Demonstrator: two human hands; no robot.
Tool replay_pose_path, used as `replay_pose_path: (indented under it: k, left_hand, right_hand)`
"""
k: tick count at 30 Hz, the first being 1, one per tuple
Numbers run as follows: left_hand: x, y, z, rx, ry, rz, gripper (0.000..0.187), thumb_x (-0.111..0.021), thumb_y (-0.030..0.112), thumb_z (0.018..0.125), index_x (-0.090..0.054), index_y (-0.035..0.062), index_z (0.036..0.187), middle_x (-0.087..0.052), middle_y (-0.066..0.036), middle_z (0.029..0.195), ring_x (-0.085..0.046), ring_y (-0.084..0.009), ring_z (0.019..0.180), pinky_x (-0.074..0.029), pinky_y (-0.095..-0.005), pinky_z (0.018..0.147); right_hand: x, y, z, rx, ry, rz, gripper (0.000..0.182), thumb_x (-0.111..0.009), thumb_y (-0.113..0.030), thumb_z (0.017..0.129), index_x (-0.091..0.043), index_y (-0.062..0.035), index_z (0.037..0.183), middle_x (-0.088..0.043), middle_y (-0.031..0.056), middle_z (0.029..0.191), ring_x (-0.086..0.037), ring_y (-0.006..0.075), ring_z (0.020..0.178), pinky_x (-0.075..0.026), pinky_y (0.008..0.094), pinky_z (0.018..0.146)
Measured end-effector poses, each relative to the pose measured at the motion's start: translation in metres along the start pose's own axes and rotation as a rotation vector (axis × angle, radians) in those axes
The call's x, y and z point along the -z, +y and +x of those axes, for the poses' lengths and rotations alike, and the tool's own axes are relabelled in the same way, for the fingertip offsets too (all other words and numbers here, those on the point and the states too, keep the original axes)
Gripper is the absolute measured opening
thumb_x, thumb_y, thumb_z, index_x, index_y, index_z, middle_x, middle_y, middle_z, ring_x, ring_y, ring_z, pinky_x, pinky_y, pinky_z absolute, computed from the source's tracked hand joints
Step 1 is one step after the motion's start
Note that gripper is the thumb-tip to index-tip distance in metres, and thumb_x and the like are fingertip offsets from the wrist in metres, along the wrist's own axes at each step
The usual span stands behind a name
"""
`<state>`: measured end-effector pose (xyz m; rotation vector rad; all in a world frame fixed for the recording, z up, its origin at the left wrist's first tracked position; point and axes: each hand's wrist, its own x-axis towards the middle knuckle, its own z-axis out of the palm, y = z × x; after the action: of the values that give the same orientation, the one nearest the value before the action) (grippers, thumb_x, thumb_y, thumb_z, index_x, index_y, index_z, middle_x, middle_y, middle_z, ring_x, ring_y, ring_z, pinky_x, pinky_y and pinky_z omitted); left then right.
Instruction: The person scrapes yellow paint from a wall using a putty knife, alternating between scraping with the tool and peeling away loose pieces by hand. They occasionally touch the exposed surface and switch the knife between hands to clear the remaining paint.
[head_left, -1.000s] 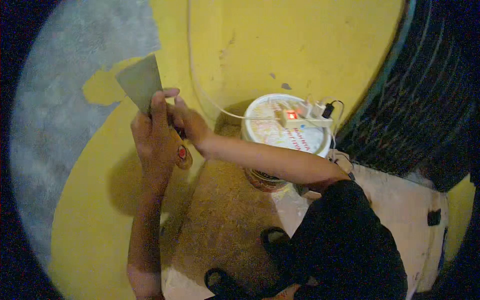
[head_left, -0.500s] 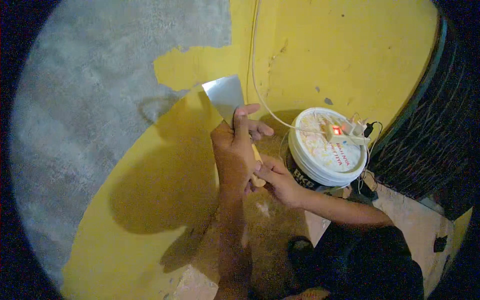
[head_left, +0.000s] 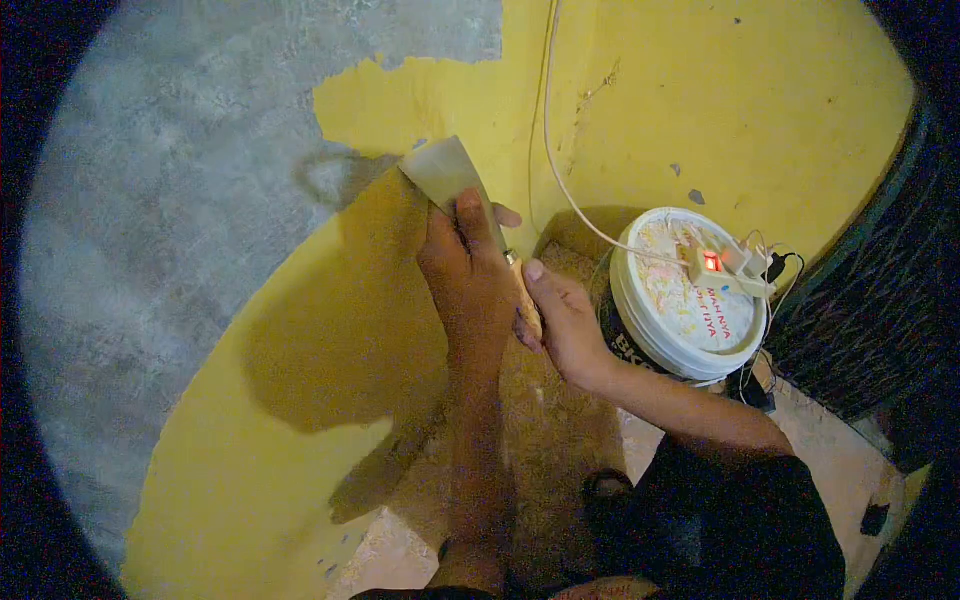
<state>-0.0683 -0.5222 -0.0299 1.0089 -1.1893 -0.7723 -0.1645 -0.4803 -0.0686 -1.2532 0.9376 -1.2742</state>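
A putty knife (head_left: 437, 170) with a broad metal blade and a wooden handle points up and left in front of the wall. My left hand (head_left: 472, 248) grips it around the lower blade, its thumb lying on the metal. At the handle, my right hand (head_left: 572, 318) is closed with the thumb extended along the wood; its other fingers are partly hidden. The blade's corner appears close to the ragged edge between yellow paint (head_left: 395, 95) and bare grey wall (head_left: 200, 180); whether it touches cannot be told.
To the right stands a white-lidded bucket (head_left: 640, 290), with a lit power strip (head_left: 715, 265) on its lid. A white cable (head_left: 552, 150) runs down the wall to the strip. Dark ribbed material (head_left: 860, 310) stands at far right. A pale floor (head_left: 820, 430) shows below.
My right hand has shifted up the handle, its thumb now straighter. The blade has tilted and looks duller. The view has shifted, so the bucket appears farther right.
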Motion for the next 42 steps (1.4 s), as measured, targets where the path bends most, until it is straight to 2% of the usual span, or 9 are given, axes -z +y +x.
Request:
replay_pose_path:
  k: [6,9,12,16,18,24,34,36,42]
  left_hand:
    - [-0.006,0.002,0.004,-0.127,0.075,0.031,0.039,-0.035,0.031,0.095,-0.054,0.0003,0.079,-0.059,-0.009,0.061,-0.055,-0.0227,0.053,-0.042,-0.0349,0.052]
    - [-0.010,-0.001,0.007,-0.085,0.046,0.018,0.041,-0.034,0.032,0.095,-0.053,-0.0002,0.079,-0.060,-0.010,0.063,-0.058,-0.0237,0.056,-0.043,-0.0364,0.055]
    - [-0.009,-0.010,0.011,-0.126,0.042,0.093,0.041,-0.034,0.033,0.095,-0.053,-0.0008,0.082,-0.059,-0.010,0.062,-0.057,-0.0247,0.055,-0.043,-0.0377,0.054]
    - [-0.009,-0.010,0.013,-0.140,0.037,0.119,0.041,-0.033,0.033,0.096,-0.052,-0.0009,0.083,-0.058,-0.010,0.061,-0.056,-0.0259,0.053,-0.042,-0.0389,0.054]
    - [-0.012,-0.010,0.015,-0.170,0.082,0.088,0.042,-0.032,0.034,0.096,-0.054,-0.0005,0.086,-0.057,-0.009,0.059,-0.054,-0.0248,0.052,-0.041,-0.0386,0.053]
    - [-0.010,-0.002,0.017,-0.124,0.075,0.133,0.043,-0.031,0.035,0.096,-0.057,-0.0001,0.098,-0.055,-0.008,0.058,-0.054,-0.0220,0.053,-0.041,-0.0362,0.053]
    - [-0.016,0.001,0.020,-0.173,0.070,0.088,0.046,-0.030,0.035,0.095,-0.057,-0.0012,0.098,-0.055,-0.008,0.058,-0.056,-0.0209,0.054,-0.042,-0.0349,0.053]
    - [-0.015,0.005,0.021,-0.180,0.096,0.057,0.047,-0.031,0.036,0.095,-0.059,-0.0010,0.096,-0.056,-0.007,0.057,-0.055,-0.0187,0.051,-0.041,-0.0334,0.050]
    - [-0.008,0.007,0.025,-0.181,0.094,0.061,0.045,-0.036,0.038,0.094,-0.059,-0.0008,0.094,-0.056,-0.006,0.058,-0.051,-0.0143,0.050,-0.040,-0.0300,0.050]
  right_hand:
    - [0.000,-0.002,0.003,-0.072,0.045,-0.031,0.044,-0.038,-0.047,0.091,-0.054,-0.0099,0.073,-0.044,-0.0027,0.050,-0.038,0.0057,0.040,-0.028,0.0211,0.038]
    - [0.001,-0.007,0.006,-0.086,0.054,-0.015,0.045,-0.039,-0.048,0.091,-0.054,-0.0096,0.073,-0.045,-0.0024,0.051,-0.038,0.0055,0.041,-0.028,0.0206,0.038]
    - [0.006,-0.005,0.013,-0.069,0.046,-0.095,0.045,-0.040,-0.048,0.091,-0.055,-0.0098,0.072,-0.045,-0.0026,0.051,-0.038,0.0051,0.041,-0.027,0.0201,0.038]
    - [0.011,0.003,0.023,-0.033,-0.001,-0.031,0.045,-0.040,-0.048,0.090,-0.055,-0.0099,0.071,-0.044,-0.0030,0.050,-0.036,0.0048,0.041,-0.026,0.0203,0.038]
    - [0.011,-0.002,0.023,0.028,-0.037,-0.053,0.044,-0.041,-0.047,0.091,-0.055,-0.0101,0.071,-0.043,-0.0032,0.050,-0.035,0.0042,0.040,-0.025,0.0203,0.037]
    - [0.005,-0.009,0.021,-0.036,-0.003,-0.025,0.042,-0.042,-0.043,0.091,-0.055,-0.0083,0.071,-0.044,-0.0026,0.050,-0.035,0.0038,0.040,-0.025,0.0198,0.037]
    - [0.010,-0.010,0.023,0.027,0.034,-0.017,0.045,-0.041,-0.045,0.091,-0.056,-0.0075,0.072,-0.044,-0.0017,0.048,-0.037,0.0056,0.039,-0.026,0.0213,0.036]
    - [0.010,-0.010,0.027,0.008,-0.055,0.038,0.046,-0.041,-0.046,0.091,-0.055,-0.0073,0.070,-0.043,-0.0016,0.047,-0.036,0.0062,0.038,-0.026,0.0220,0.035]
    - [-0.003,-0.013,0.033,0.022,-0.024,0.060,0.045,-0.041,-0.045,0.091,-0.054,-0.0073,0.071,-0.042,-0.0013,0.046,-0.035,0.0065,0.037,-0.026,0.0217,0.035]
